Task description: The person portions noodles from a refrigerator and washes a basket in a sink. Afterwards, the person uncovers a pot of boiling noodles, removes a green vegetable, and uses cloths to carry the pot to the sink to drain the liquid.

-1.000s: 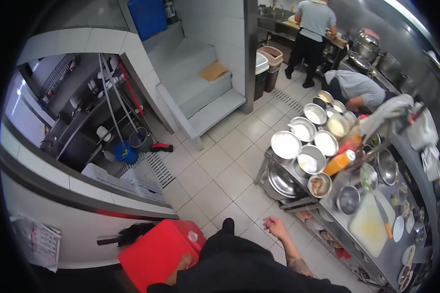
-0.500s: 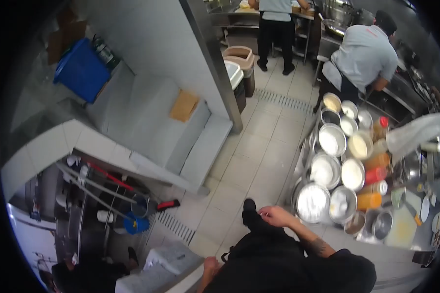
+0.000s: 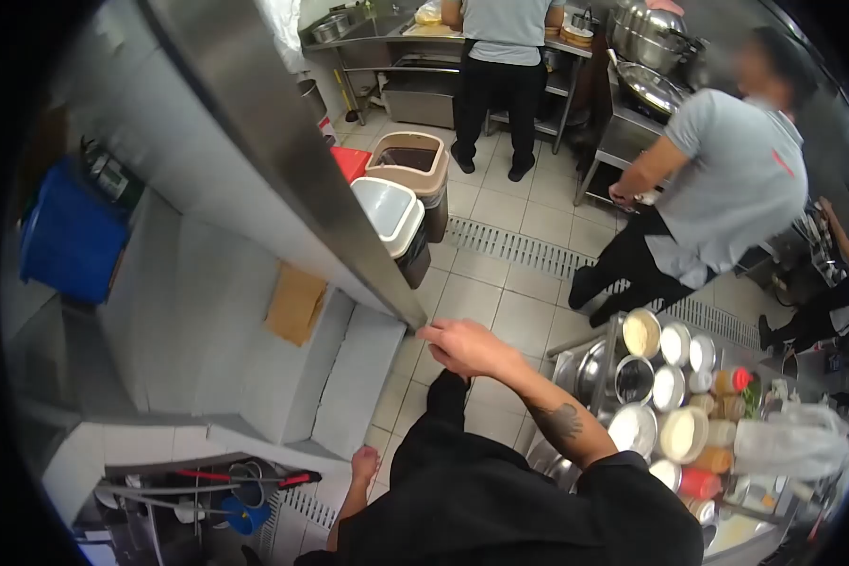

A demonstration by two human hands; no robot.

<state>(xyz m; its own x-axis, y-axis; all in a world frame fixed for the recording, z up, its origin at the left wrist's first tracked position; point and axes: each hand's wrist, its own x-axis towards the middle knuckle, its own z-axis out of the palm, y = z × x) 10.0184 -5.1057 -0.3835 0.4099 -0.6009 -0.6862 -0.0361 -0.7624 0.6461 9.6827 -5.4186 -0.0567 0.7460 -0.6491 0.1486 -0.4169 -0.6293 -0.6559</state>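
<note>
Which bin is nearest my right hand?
The white-topped bin with the grey lid; the beige-topped bin stands beyond it, farther from your right hand.

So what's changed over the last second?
You've walked forward, toward the bins. Your right hand swung forward and across. The nearer co-worker straightened up from bending. I see nothing taken hold of. The far co-worker stayed at the counter, the brown sheet on its step.

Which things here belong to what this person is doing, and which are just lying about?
Probably part of the job:
right hand, nothing visibly held, near the steel-faced post
left hand, also seemingly empty, near the grey step

Seemingly just lying about:
brown cardboard
blue tub
white-topped bin
</note>
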